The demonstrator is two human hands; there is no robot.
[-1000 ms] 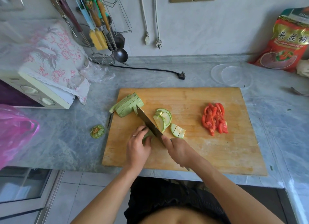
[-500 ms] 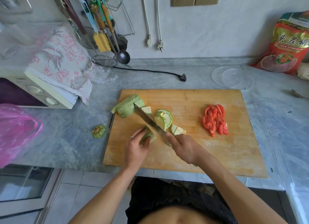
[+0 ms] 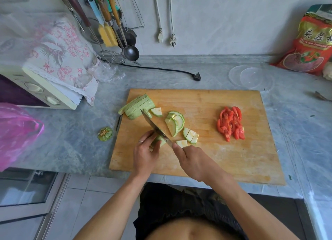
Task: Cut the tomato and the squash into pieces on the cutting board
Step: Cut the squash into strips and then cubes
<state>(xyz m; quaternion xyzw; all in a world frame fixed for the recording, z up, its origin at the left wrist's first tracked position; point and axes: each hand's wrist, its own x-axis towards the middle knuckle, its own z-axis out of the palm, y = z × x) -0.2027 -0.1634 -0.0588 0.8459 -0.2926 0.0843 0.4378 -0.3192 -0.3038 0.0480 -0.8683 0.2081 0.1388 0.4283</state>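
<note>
Two hands (image 3: 145,154) (image 3: 195,161), one knife (image 3: 156,127).

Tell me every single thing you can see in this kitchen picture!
cutting board: one, wooden, on the counter
tomato pieces: one pile, red, board's right side
squash slices: one stack, pale green, board's far left corner
cut squash pieces: several, green, mid-board
squash stem end: one, green, counter left of board
knife: one, steel, over the squash
bag: one, pink, far left
snack packet: one, red, far right
clear lid: one, behind board
left hand: holds a squash piece
right hand: grips knife
</note>
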